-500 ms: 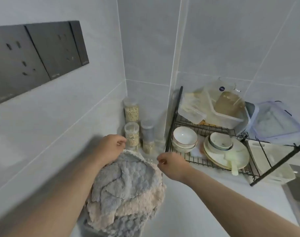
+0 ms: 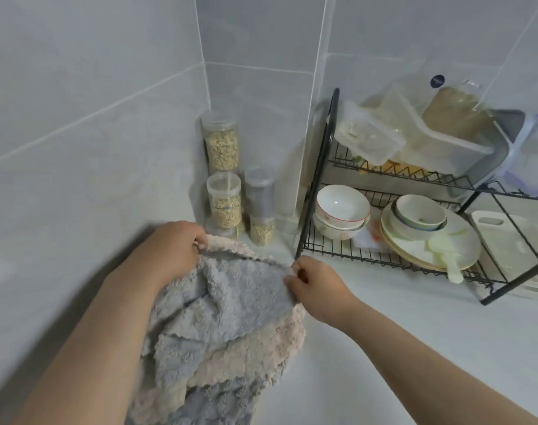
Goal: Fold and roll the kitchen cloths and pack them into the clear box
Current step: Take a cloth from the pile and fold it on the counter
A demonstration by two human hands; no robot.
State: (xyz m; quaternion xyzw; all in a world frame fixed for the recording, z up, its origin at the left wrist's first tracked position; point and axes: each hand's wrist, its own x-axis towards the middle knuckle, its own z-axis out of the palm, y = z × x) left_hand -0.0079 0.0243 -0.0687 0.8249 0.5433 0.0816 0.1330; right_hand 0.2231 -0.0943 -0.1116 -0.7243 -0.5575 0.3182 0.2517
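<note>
Grip: left hand (image 2: 175, 247), right hand (image 2: 318, 286); cloth (image 2: 240, 297)

Below the pinching fingers (image 2: 200, 239), the cloth pile (image 2: 230, 305) runs off the bottom edge, partly behind the left forearm (image 2: 108, 326).

Soft, even, dim light; faint shadows, slight blur throughout, wide-angle bending at edges.

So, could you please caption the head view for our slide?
Left hand and right hand pinch the far edge of a grey cloth atop the pile, beside a dish rack.
</note>
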